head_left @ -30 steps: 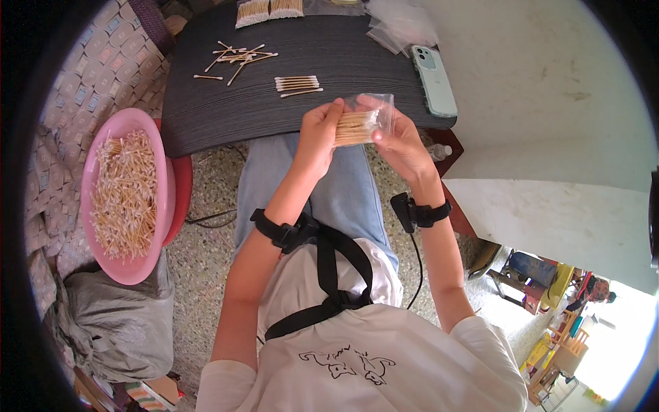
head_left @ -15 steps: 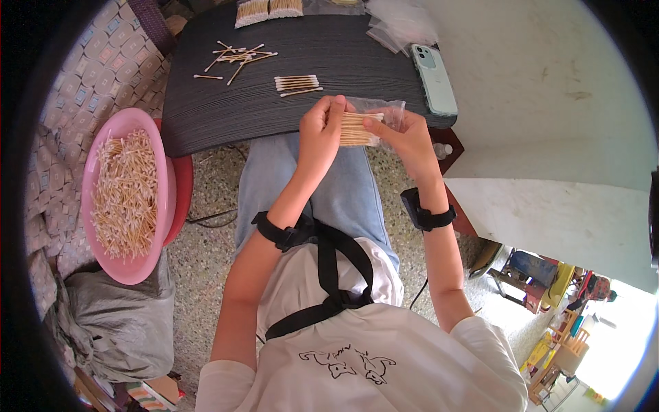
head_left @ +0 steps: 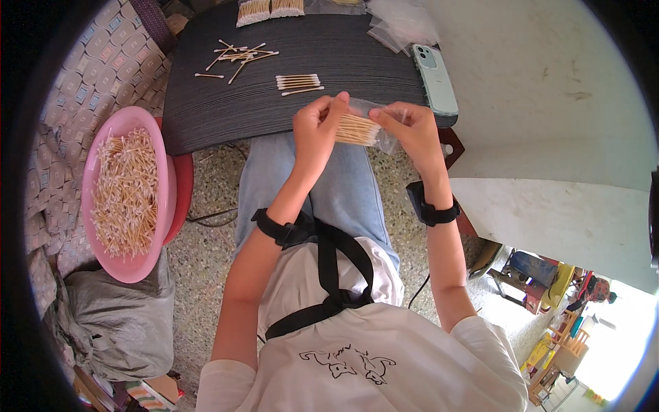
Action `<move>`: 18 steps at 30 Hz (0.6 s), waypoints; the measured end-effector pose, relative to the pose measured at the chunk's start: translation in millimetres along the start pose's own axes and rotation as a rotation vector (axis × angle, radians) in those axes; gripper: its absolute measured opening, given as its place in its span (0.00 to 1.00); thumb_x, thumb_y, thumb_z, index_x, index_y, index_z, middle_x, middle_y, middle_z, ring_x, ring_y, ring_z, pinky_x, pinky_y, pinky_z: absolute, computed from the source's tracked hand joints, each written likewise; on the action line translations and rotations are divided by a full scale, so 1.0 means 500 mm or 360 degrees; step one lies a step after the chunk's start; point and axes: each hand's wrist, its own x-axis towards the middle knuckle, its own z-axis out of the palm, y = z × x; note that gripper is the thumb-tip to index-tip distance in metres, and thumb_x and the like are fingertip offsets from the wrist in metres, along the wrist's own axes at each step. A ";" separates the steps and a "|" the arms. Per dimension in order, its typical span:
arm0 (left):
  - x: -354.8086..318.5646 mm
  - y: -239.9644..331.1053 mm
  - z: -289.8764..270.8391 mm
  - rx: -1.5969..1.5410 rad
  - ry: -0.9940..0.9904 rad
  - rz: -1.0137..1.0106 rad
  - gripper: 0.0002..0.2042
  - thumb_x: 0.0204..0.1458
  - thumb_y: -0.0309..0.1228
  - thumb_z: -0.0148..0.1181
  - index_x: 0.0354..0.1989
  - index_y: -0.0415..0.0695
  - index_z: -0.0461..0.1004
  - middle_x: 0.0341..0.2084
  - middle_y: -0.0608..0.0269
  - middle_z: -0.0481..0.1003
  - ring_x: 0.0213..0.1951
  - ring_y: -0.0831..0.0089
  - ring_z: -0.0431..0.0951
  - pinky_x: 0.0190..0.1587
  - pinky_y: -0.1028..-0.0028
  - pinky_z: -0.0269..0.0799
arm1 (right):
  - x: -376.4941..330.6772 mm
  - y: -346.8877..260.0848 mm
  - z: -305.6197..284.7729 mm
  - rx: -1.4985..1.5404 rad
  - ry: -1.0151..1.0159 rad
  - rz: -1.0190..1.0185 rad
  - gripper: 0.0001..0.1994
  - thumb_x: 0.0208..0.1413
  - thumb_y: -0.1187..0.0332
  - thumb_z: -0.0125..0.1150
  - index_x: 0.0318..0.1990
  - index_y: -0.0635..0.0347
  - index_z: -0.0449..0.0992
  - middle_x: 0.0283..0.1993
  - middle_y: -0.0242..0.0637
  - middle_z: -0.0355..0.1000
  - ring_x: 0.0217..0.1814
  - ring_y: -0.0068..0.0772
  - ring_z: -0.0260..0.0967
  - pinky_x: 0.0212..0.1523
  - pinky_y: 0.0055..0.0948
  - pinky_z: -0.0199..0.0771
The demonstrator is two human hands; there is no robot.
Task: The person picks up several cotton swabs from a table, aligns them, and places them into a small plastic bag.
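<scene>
Between my hands, just off the table's near edge, is a bundle of cotton swabs (head_left: 356, 130) inside a clear plastic bag (head_left: 389, 141). My left hand (head_left: 316, 129) is closed round the left end of the swabs, hiding their tips. My right hand (head_left: 412, 132) pinches the bag near its right end, thumb and fingers on the film. A neat row of several swabs (head_left: 299, 82) lies on the table beyond my left hand. Farther left on it is a loose, crossed pile of swabs (head_left: 240, 56).
A pink basin (head_left: 162, 206) full of loose swabs stands left of the dark table (head_left: 206, 113). Packed swab bundles (head_left: 270, 9) lie at the far edge. Clear bags (head_left: 405, 24) and a pale green phone (head_left: 437, 81) are at the table's right side, beside a white wall (head_left: 542, 89).
My right hand has slid slightly right, its thumb shifting from the swab tips to the bag film. The bundle tilts down to the right. My left hand has moved a little left.
</scene>
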 end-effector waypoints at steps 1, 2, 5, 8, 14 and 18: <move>0.000 0.001 0.001 -0.0034 0.0031 -0.0020 0.19 0.58 0.41 0.56 0.24 0.37 0.78 0.16 0.67 0.75 0.20 0.85 0.71 0.23 0.81 0.63 | 0.003 -0.001 -0.001 -0.0109 0.0014 -0.0034 0.11 0.51 0.65 0.66 0.30 0.66 0.80 0.21 0.28 0.72 0.23 0.13 0.63 0.24 0.18 0.60; 0.002 -0.002 0.000 -0.0034 0.0031 -0.0020 0.19 0.58 0.41 0.56 0.24 0.37 0.78 0.16 0.67 0.75 0.20 0.85 0.71 0.23 0.81 0.63 | 0.005 0.003 0.000 -0.0109 0.0015 -0.0034 0.11 0.51 0.65 0.66 0.30 0.66 0.80 0.21 0.28 0.72 0.23 0.13 0.63 0.24 0.18 0.60; 0.009 -0.009 -0.008 0.0130 0.0073 0.0012 0.19 0.58 0.42 0.56 0.25 0.38 0.79 0.15 0.67 0.76 0.19 0.85 0.70 0.22 0.80 0.63 | 0.017 0.019 0.001 -0.0113 0.0025 -0.0080 0.11 0.51 0.65 0.66 0.31 0.67 0.80 0.20 0.28 0.72 0.22 0.14 0.63 0.24 0.18 0.61; 0.016 -0.005 -0.018 0.0491 -0.0055 -0.0079 0.22 0.61 0.45 0.50 0.30 0.36 0.78 0.24 0.60 0.79 0.26 0.79 0.77 0.29 0.81 0.71 | 0.047 0.032 -0.018 -0.0072 0.0134 -0.0070 0.12 0.50 0.65 0.67 0.31 0.68 0.80 0.20 0.28 0.71 0.22 0.15 0.63 0.23 0.19 0.61; 0.027 0.008 -0.053 0.0035 -0.0048 0.0061 0.26 0.64 0.44 0.40 0.32 0.32 0.76 0.27 0.52 0.79 0.29 0.69 0.80 0.34 0.75 0.76 | 0.132 0.103 -0.077 -0.0188 0.0573 0.0052 0.14 0.47 0.64 0.69 0.31 0.71 0.79 0.19 0.36 0.73 0.19 0.21 0.67 0.24 0.21 0.66; 0.041 -0.001 -0.090 0.0354 0.0080 0.0273 0.19 0.61 0.39 0.51 0.31 0.34 0.77 0.24 0.55 0.79 0.25 0.71 0.80 0.31 0.76 0.75 | 0.132 0.075 -0.033 -0.0450 0.0679 0.0126 0.15 0.46 0.65 0.68 0.37 0.70 0.78 0.27 0.44 0.75 0.27 0.31 0.73 0.30 0.27 0.71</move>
